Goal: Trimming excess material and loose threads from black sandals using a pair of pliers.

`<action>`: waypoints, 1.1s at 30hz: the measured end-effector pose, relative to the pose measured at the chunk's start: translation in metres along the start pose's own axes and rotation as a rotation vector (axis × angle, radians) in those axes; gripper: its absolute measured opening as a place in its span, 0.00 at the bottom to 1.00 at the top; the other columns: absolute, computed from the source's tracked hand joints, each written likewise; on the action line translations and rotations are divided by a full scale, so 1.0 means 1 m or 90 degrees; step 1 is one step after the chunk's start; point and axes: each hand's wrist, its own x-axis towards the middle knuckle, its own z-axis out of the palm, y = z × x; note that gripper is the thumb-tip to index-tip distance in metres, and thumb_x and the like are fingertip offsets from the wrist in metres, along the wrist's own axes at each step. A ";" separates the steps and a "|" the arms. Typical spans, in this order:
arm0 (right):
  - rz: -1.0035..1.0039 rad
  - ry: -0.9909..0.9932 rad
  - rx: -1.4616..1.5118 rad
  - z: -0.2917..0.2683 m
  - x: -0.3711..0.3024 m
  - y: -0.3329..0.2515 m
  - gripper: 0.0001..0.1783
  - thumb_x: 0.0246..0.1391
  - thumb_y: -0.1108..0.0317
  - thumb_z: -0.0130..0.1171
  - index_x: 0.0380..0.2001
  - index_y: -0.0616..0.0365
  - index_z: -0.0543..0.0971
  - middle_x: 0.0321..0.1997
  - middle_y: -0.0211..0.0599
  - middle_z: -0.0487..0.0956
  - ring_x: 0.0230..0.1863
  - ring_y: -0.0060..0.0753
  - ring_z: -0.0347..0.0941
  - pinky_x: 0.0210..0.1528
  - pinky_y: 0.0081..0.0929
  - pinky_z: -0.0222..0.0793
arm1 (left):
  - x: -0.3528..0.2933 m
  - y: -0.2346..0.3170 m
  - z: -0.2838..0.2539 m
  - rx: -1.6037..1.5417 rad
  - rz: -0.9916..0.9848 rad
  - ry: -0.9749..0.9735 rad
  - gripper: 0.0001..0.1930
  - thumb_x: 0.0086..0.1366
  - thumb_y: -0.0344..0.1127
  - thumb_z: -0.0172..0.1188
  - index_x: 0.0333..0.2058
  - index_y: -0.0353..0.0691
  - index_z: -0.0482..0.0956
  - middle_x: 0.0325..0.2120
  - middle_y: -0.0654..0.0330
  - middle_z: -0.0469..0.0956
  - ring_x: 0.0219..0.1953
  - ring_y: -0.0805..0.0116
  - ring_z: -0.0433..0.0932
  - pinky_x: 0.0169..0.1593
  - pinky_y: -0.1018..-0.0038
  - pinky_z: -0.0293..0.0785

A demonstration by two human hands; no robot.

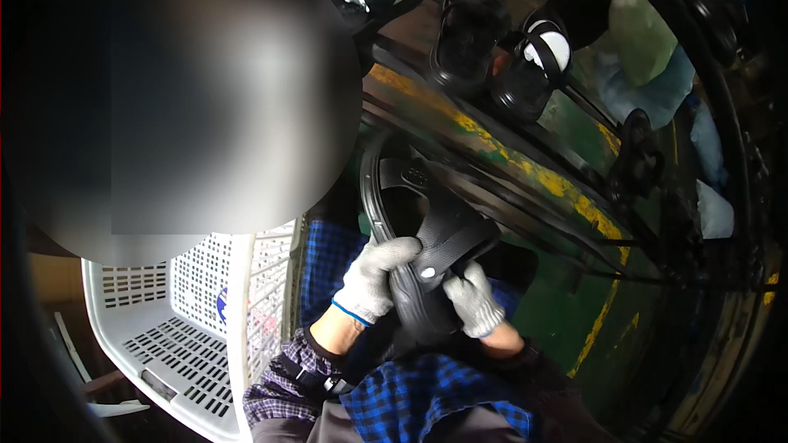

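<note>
In front of me I hold a black sandal, tilted with its thick sole edge toward the left. A wide strap with a white round spot crosses its upper. My left hand, in a grey-white knit glove, is closed around the sole's edge, its thumb lying near that spot. On the other side my right hand, gloved alike, has its fingers curled at the strap's lower end. Its fingertips are partly hidden behind the sandal.
A white slatted plastic basket stands at my left. Several black sandals sit along a dark rack at the far side. Pale plastic bags lie at the far right. Yellow lines mark the green floor. A large blurred patch covers the upper left.
</note>
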 end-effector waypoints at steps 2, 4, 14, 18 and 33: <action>0.045 0.105 -0.235 -0.015 -0.002 -0.006 0.32 0.48 0.69 0.63 0.57 0.65 0.65 0.38 0.36 0.78 0.36 0.28 0.72 0.43 0.26 0.69 | 0.011 -0.006 -0.025 -0.156 -0.012 -0.004 0.13 0.54 0.29 0.58 0.39 0.31 0.76 0.35 0.49 0.80 0.33 0.58 0.80 0.39 0.68 0.78; -0.123 0.138 -0.187 -0.028 0.004 -0.028 0.39 0.46 0.71 0.63 0.62 0.63 0.62 0.47 0.44 0.77 0.43 0.34 0.74 0.44 0.28 0.70 | 0.012 -0.008 -0.020 -0.136 0.016 0.053 0.10 0.52 0.29 0.60 0.34 0.33 0.76 0.29 0.53 0.79 0.25 0.62 0.77 0.28 0.72 0.76; -0.331 -0.344 -0.374 -0.023 -0.019 -0.033 0.12 0.44 0.73 0.61 0.35 0.63 0.80 0.45 0.45 0.72 0.50 0.51 0.70 0.56 0.38 0.69 | 0.036 0.008 -0.027 -0.202 0.090 -0.151 0.31 0.50 0.34 0.56 0.56 0.33 0.68 0.49 0.47 0.75 0.50 0.48 0.75 0.57 0.54 0.71; -0.035 -0.103 0.087 -0.041 -0.016 -0.068 0.26 0.53 0.76 0.55 0.57 0.66 0.69 0.62 0.47 0.68 0.64 0.43 0.64 0.64 0.35 0.60 | 0.046 -0.002 -0.067 -0.268 0.023 -0.117 0.32 0.49 0.33 0.56 0.57 0.35 0.68 0.53 0.46 0.73 0.54 0.45 0.73 0.60 0.50 0.68; 0.381 0.079 0.515 0.017 0.131 0.033 0.18 0.54 0.78 0.51 0.49 0.59 0.73 0.43 0.36 0.78 0.40 0.33 0.77 0.46 0.31 0.76 | -0.087 0.087 -0.015 0.751 0.459 0.111 0.21 0.64 0.32 0.53 0.54 0.28 0.70 0.45 0.42 0.78 0.46 0.56 0.78 0.54 0.68 0.71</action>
